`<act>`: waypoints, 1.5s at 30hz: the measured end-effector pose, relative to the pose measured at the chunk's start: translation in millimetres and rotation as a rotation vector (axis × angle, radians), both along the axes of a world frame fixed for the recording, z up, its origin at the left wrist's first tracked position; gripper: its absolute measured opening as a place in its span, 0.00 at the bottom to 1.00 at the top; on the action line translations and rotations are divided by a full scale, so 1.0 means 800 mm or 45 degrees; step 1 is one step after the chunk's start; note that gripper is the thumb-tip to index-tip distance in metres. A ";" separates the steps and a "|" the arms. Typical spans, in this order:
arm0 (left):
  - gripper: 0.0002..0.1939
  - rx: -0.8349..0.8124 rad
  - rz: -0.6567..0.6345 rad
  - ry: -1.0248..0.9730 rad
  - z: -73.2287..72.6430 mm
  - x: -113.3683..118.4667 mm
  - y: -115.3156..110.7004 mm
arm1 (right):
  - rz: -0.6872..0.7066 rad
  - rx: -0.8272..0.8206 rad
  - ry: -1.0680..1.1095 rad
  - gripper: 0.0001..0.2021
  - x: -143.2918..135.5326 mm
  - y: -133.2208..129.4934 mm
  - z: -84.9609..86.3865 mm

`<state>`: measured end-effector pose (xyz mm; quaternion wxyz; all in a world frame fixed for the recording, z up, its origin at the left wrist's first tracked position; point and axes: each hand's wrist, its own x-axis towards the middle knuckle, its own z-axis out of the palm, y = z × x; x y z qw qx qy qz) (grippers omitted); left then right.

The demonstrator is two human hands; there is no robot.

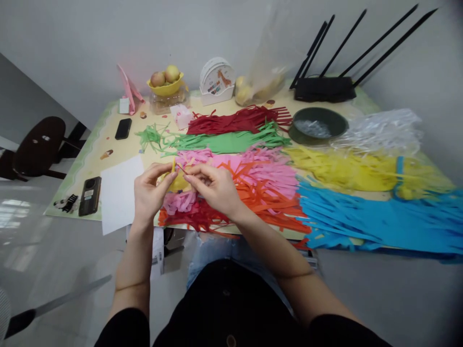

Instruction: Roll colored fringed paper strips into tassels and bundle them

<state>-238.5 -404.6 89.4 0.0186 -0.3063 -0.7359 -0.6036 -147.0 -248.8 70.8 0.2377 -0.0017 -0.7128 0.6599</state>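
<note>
Fingertips of my left hand (150, 190) and right hand (213, 185) pinch one thin yellow paper strip (174, 167) — best kept taut, clear of the pink fringed paper sheet (253, 166).

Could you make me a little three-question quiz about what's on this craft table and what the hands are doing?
1. True or false: both hands are up at one small yellow piece of paper.
2. Which pile of paper strips lies nearest the table's right edge? A) red B) blue C) green
3. Fill in: the yellow bowl at the back holds ____.

Key:
1. True. The left hand and right hand pinch the yellow piece between them.
2. B. The blue strips lie there; the green strips lie mid-table.
3. Fruit, in the yellow bowl.
</note>
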 end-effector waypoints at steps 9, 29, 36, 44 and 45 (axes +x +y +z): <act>0.07 -0.210 0.052 0.465 -0.006 0.006 0.001 | 0.033 -0.048 -0.072 0.11 -0.001 -0.002 0.003; 0.12 -0.850 -0.552 0.422 -0.011 -0.099 -0.008 | -0.007 -0.787 0.072 0.19 -0.018 0.016 -0.020; 0.15 -0.772 -0.001 0.283 -0.074 -0.278 0.057 | 0.139 -0.752 -0.055 0.21 -0.018 0.010 -0.027; 0.07 -0.554 0.221 0.258 -0.062 -0.291 0.046 | -0.003 -0.499 -0.101 0.18 -0.024 0.034 -0.023; 0.07 -0.511 0.199 0.252 -0.052 -0.278 0.039 | -0.012 -0.453 -0.100 0.17 -0.028 0.034 -0.022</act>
